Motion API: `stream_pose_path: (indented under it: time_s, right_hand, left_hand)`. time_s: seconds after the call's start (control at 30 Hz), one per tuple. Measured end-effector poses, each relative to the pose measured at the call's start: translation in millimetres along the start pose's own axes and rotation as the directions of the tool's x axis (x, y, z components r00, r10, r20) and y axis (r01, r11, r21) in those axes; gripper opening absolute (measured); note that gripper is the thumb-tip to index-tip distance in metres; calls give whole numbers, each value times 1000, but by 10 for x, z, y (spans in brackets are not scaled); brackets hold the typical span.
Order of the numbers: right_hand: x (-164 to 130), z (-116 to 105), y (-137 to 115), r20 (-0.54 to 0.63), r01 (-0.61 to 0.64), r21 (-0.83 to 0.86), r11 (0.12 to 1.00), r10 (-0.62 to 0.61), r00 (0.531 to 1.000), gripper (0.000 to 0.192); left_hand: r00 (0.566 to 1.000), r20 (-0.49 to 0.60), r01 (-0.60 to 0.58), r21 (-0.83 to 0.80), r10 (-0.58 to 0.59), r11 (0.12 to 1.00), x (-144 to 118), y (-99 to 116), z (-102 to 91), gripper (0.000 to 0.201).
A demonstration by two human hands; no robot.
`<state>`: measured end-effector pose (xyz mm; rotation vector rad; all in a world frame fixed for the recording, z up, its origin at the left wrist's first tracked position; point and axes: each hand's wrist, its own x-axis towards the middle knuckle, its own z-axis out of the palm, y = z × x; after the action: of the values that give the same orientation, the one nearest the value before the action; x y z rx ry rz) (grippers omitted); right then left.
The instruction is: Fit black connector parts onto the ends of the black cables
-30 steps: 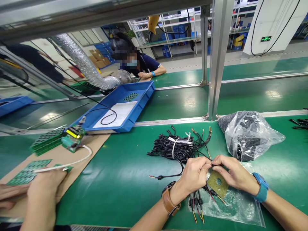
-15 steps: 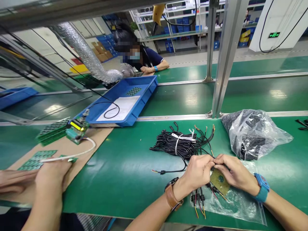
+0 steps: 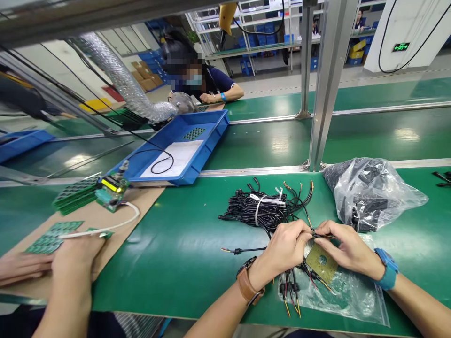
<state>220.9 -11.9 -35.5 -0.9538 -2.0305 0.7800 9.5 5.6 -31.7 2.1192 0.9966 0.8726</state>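
We're mid-join: our left hand (image 3: 287,246) and right hand (image 3: 343,249) pinch the same thin black lead (image 3: 322,235) above a small olive square board (image 3: 320,263), at six o'clock from the tied black cable bundle (image 3: 262,211). Next calls for a steady, fine push. No readable writing nearby.

A blue tray (image 3: 211,141) sits beside stacked circuit boards (image 3: 75,195).

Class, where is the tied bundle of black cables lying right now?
In the head view, the tied bundle of black cables lies on the green bench, just beyond the left hand, left of the clear plastic bag.
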Motion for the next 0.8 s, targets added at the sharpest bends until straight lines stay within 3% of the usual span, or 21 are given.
stream_pose_path:
  time_s: [0.3,0.53,0.8]
  right_hand:
    - [2,106,-11,8,-21,0,1000,21,1000,10]
    - [25,-118,-49,108,-50,-76,996,58,992,16]
    - [36,-119,-82,36,67,-91,994,-64,997,11]
  left_hand:
    - [999,-53,-8,-3,7,1000,-20,-22,57,14]
    - [999,-39,11,-58,-13,998,17,51,14,14]
    - [1000,-22,19,-43,-20,999,-3,4,11,10]
